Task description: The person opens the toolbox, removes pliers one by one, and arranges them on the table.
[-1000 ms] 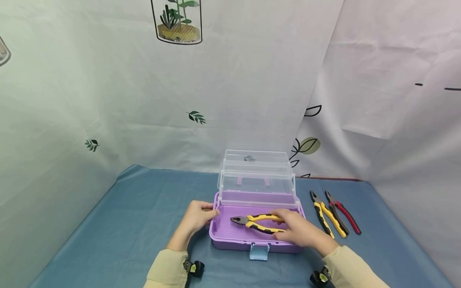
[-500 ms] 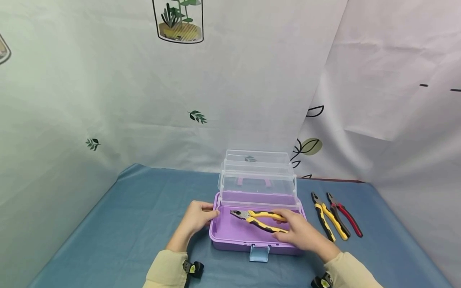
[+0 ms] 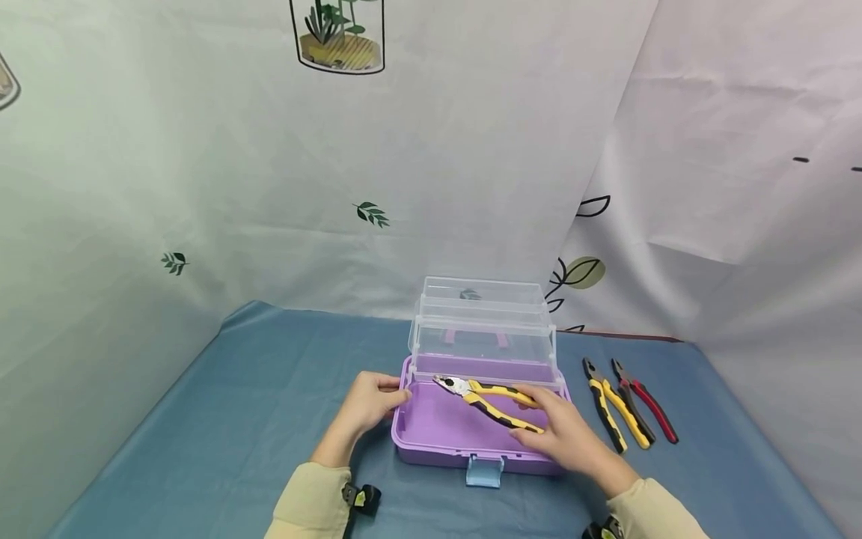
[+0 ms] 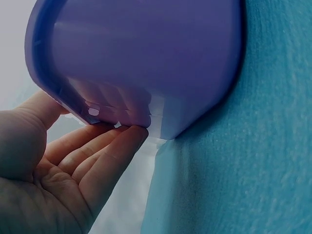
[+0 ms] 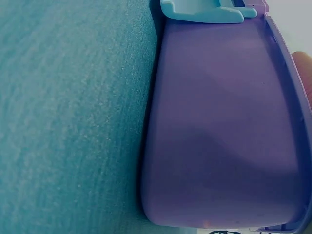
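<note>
A purple toolbox stands on the blue cloth, its clear lid and trays folded up at the back. My left hand pinches its left wall, thumb over the rim and fingers outside; the left wrist view shows those fingers against the wall. Over the box's inside, my right hand holds yellow-and-black pliers by their spread handles, the head pointing left and tilted toward the back. In the right wrist view the front wall hides the pliers and most of that hand.
Right of the box lie another yellow-and-black pair of pliers and a red-and-black pair. A light blue latch hangs down at the box's front. White patterned cloth rises behind the table and at its sides.
The head of the pliers has swung up and toward the back of the box, with the right hand shifting slightly. My left hand keeps its place on the left wall.
</note>
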Available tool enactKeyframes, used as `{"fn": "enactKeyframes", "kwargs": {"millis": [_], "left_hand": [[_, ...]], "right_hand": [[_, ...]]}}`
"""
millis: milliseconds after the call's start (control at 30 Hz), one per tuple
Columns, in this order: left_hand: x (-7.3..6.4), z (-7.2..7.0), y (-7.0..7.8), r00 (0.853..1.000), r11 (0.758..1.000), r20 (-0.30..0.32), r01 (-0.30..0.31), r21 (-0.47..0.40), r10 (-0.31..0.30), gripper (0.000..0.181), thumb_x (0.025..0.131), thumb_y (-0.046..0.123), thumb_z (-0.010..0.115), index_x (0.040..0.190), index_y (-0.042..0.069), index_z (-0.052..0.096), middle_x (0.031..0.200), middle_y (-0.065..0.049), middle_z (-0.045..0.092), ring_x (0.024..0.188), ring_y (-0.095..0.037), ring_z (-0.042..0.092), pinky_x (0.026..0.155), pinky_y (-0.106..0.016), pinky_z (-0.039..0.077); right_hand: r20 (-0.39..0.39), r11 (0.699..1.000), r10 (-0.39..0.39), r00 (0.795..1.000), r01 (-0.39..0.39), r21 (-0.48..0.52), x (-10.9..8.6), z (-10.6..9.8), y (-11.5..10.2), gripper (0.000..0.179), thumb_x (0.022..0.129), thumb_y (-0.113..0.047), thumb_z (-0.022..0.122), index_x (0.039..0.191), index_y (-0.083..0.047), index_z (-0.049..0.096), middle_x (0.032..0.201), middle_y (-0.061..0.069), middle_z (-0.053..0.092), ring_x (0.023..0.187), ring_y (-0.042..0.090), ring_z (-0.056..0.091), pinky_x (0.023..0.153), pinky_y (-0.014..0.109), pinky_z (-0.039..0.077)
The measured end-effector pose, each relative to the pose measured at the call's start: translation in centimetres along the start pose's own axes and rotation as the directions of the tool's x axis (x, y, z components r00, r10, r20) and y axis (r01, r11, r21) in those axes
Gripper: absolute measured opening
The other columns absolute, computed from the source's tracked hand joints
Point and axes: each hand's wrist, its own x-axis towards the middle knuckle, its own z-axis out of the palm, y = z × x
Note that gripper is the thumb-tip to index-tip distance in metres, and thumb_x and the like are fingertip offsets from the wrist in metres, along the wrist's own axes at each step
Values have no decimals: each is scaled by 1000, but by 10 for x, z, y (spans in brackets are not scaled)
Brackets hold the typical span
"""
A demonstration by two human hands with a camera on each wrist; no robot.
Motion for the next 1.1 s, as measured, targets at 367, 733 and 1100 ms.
{"fn": "enactKeyframes", "kwargs": {"millis": [367,733,1100], "left_hand": [[4,0,-1,1000,1000,-5,21,9,-21,29,78,8,71,104,-6,69,93,-19,72,75,-20,70,63,-34,59],[3,0,0,1000,1000,0,21,6,-21,29,78,7,71,104,-6,69,92,-20,72,73,-19,69,61,-33,59],[0,-4,3,999,1000,32,-23,5,23,32,79,10,71,105,-9,68,92,-21,72,73,-18,70,60,-31,59]], "right_hand": [[-201,990,-142,969,136,-42,1,3,8,61,69,-16,83,124,-11,56,104,5,70,95,16,66,78,36,57],[-278,992,-117,953,101,-72,-2,-4,8,63,64,-12,85,121,-7,58,103,3,70,93,13,67,81,21,54],[-302,996,-59,951,38,-75,-6,-14,17,64,66,-10,84,124,-4,57,105,7,68,90,21,67,73,33,58]]}}
